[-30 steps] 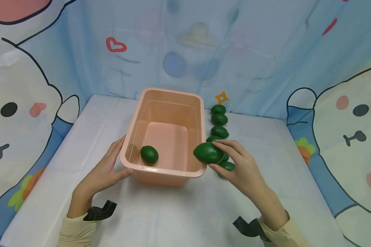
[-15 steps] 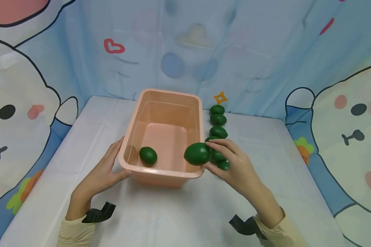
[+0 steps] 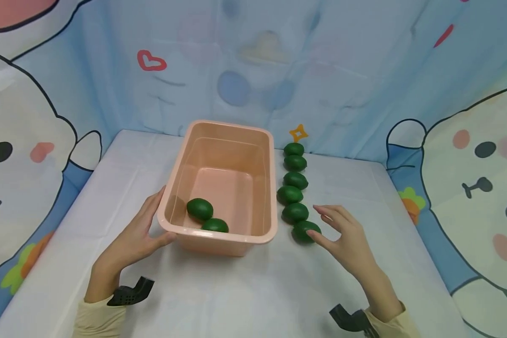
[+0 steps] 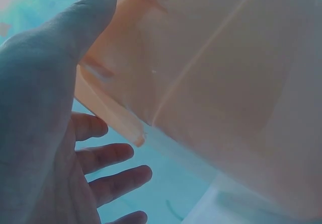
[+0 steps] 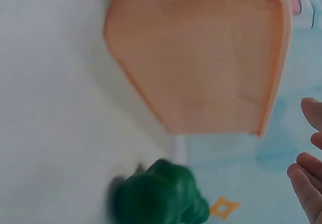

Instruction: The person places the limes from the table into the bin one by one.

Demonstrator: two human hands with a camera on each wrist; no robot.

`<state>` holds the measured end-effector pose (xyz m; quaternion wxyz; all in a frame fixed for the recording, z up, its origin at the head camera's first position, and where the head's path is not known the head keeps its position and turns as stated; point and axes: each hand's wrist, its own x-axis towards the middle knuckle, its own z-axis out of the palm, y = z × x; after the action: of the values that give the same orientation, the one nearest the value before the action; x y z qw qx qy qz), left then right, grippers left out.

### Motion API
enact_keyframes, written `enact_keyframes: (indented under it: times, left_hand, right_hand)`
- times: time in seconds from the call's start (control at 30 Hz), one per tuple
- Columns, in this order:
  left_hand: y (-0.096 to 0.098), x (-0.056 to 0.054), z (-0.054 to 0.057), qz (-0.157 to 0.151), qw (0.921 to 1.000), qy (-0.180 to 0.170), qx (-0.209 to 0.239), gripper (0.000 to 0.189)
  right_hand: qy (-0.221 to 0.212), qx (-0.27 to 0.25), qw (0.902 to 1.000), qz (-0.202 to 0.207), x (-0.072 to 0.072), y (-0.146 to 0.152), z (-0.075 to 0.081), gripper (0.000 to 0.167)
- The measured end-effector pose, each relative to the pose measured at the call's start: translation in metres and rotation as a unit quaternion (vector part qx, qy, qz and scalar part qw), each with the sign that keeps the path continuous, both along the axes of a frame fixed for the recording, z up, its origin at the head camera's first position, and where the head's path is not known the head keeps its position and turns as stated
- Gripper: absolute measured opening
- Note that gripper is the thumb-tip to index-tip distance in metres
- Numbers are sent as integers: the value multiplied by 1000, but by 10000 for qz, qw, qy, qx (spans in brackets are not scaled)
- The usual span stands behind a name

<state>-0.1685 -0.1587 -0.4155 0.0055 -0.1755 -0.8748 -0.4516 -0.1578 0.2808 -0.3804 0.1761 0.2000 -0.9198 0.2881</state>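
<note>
A peach plastic bin (image 3: 217, 237) stands on the white-covered table with two glossy green limes inside, one lime (image 3: 200, 209) against the left wall and another lime (image 3: 215, 225) partly hidden by the front rim. My left hand (image 3: 131, 239) rests at the bin's front left corner, thumb by the front rim and nearly straight fingers along the side. Several more limes make a row to the right of the bin. Empty, with thumb and fingers spread, my right hand (image 3: 350, 239) is beside the nearest lime (image 3: 305, 232); its thumb tip overlaps that lime in the head view.
Behind the table (image 3: 236, 295) hangs a blue cartoon-printed cloth (image 3: 342, 108), which also covers both sides. The lime row runs back to the farthest lime (image 3: 293, 149), near the table's rear edge. Black wrist mounts (image 3: 131, 292) sit on both sleeves.
The lime in my right hand went over the bin's right rim and was let go; it lies inside beside the first. My right hand moved back right to the row. The left hand stays at the bin.
</note>
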Motion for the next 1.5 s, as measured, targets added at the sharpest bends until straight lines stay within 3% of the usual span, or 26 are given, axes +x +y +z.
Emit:
enact_keyframes:
  times: [0.17,0.37,0.9,1.1,1.5]
  left_hand:
    - [-4,1,2,56,10000,-6,-26,103]
    - [-5,3,2,82,10000,-24,29,102]
    - [-5,7,1,117,9999,13,-84,101]
    - [-3,6,1,61,10000,11,-21,100]
    - [5,4,2,35,10000,-4,-44,99]
  right_hand:
    - [-397,65,9985,-359,0,16,-22,60]
    - [-796,25,9955,-510,-4,33,-45,60]
    - [-1362,-493,9890,-301,-17,57,-95,57]
    - [-1290,-514,9901,-201,-21,56,-100,59]
    - [-1459,-117,9883,-437,-25,53,-100,65]
